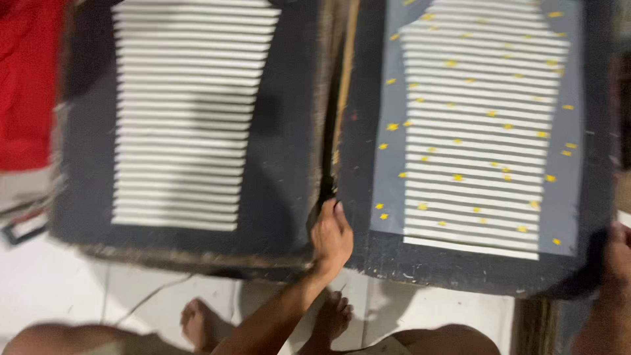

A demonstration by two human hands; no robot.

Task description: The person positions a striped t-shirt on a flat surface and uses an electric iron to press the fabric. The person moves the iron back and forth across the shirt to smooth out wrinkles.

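Head view: your left hand (330, 238) clamped on inner edge of right dark board (460, 263), beside left dark board (282, 164). Right hand (614, 253) at board's far corner, grip blurred, cannot tell. Striped grey sheet (476, 131) lies on it. Keep board level; support both edges evenly.

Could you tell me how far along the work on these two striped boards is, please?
Both boards carry white stripes; the right board also has yellow specks, the left board none. The left hand grips the right board's near-left edge and the right hand its right corner. What is left cannot be told.
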